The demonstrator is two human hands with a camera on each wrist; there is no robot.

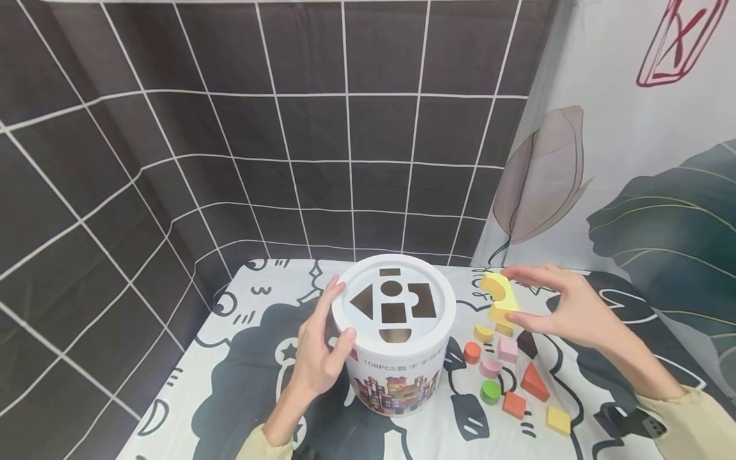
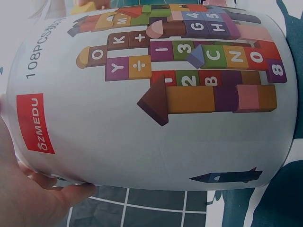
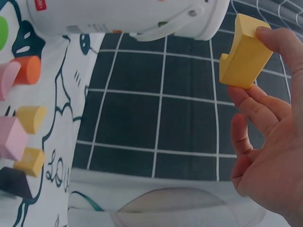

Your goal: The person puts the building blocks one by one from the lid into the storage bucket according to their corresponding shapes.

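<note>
A white bucket point(image 1: 397, 390) with a printed block picture stands upright, its lid point(image 1: 427, 332) cut with shaped holes: triangle, circle, square, notched rectangle and others. My left hand point(image 1: 317, 354) rests against the bucket's left side, fingers extended along the lid's edge and thumb at the front of the rim. To the right of the bucket, my right hand point(image 1: 575, 310) pinches a yellow arch block point(image 3: 248, 56) between thumb and fingers, above the cloth. The block's rounded notch faces the bucket. In the right wrist view, its lower end sits against the fingertips.
Several loose blocks lie right of the bucket, among them a green cylinder point(image 1: 490, 391), a red triangle point(image 1: 535, 382), a pink cube point(image 1: 508, 349) and a yellow block point(image 1: 558, 420). A patterned cloth point(image 1: 230, 383) covers the table. Dark gridded curtain point(image 1: 379, 128) hangs behind.
</note>
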